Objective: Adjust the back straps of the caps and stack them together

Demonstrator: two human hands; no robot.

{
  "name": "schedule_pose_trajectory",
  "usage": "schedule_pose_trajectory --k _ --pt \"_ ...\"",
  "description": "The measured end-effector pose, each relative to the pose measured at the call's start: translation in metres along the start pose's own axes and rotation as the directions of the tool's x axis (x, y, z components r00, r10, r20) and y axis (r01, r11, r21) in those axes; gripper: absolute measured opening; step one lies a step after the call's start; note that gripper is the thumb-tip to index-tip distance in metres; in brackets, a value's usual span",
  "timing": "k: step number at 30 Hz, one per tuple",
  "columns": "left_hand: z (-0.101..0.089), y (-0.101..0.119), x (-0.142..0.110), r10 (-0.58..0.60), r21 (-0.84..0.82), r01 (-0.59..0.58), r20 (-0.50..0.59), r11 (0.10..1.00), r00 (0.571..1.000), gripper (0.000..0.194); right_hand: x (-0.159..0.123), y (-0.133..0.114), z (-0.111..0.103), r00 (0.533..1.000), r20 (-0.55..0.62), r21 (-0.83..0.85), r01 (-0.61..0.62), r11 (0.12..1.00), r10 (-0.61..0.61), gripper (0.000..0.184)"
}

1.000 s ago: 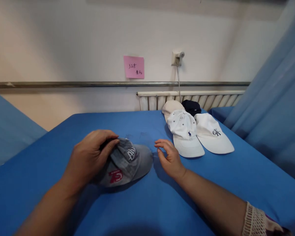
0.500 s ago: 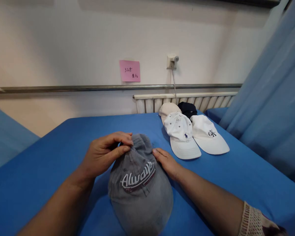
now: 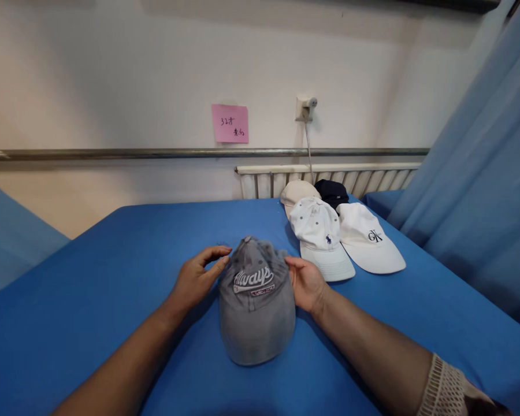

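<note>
A grey baseball cap [image 3: 257, 329] with "Always" lettering on its front faces me near the middle of the blue-covered surface, its brim pointing toward me. At the left side of its crown, my left hand [image 3: 199, 276] is closed, thumb and fingertips at the fabric. My right hand [image 3: 308, 284] grips the right side, its thumb near the crown and its fingers partly hidden by the cap.
Behind my right hand lie a white cap with a small navy emblem [image 3: 316, 222], a white cap with dark letters [image 3: 364, 231], a beige cap [image 3: 298, 189] and a dark navy cap [image 3: 331, 190]. A radiator [image 3: 268, 182] and metal rail [image 3: 156, 153] run along the wall. Blue curtains [image 3: 472, 190] hang at the sides.
The grey cap has turned from pointing right to facing me, then moved slightly farther from me. My right hand, earlier apart from it, has taken hold of its right side.
</note>
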State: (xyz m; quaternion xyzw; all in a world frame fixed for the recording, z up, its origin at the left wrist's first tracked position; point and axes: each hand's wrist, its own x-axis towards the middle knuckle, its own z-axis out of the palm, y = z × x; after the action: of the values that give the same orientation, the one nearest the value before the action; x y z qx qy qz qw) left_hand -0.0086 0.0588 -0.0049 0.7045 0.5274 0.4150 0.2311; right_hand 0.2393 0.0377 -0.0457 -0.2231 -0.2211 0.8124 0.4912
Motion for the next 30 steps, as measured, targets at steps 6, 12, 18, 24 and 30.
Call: schedule_pose_trajectory --k 6,12,18,24,30 --pt "0.007 0.007 -0.007 -0.051 0.026 0.049 0.073 0.998 0.996 0.040 0.008 0.001 0.000 0.986 -0.153 -0.027 0.067 0.997 -0.071 0.036" --pt "0.022 0.008 -0.008 -0.080 0.070 0.072 0.118 0.995 0.990 0.037 0.008 0.015 0.003 0.981 -0.175 -0.042 0.081 0.996 -0.087 0.026" --pt "0.008 0.000 -0.004 -0.142 0.039 0.141 0.012 0.989 0.990 0.024 0.003 0.007 0.005 0.985 -0.167 0.087 -0.039 0.995 0.053 0.046" --pt "0.016 0.010 -0.010 -0.091 0.013 0.090 0.060 0.996 0.994 0.037 0.007 0.000 0.002 0.981 -0.173 0.081 -0.075 0.994 0.088 0.051" --pt "0.021 0.010 -0.016 -0.070 0.036 0.068 0.053 0.997 0.996 0.025 0.012 0.011 -0.007 0.975 -0.216 -0.033 0.042 0.999 -0.048 0.039"
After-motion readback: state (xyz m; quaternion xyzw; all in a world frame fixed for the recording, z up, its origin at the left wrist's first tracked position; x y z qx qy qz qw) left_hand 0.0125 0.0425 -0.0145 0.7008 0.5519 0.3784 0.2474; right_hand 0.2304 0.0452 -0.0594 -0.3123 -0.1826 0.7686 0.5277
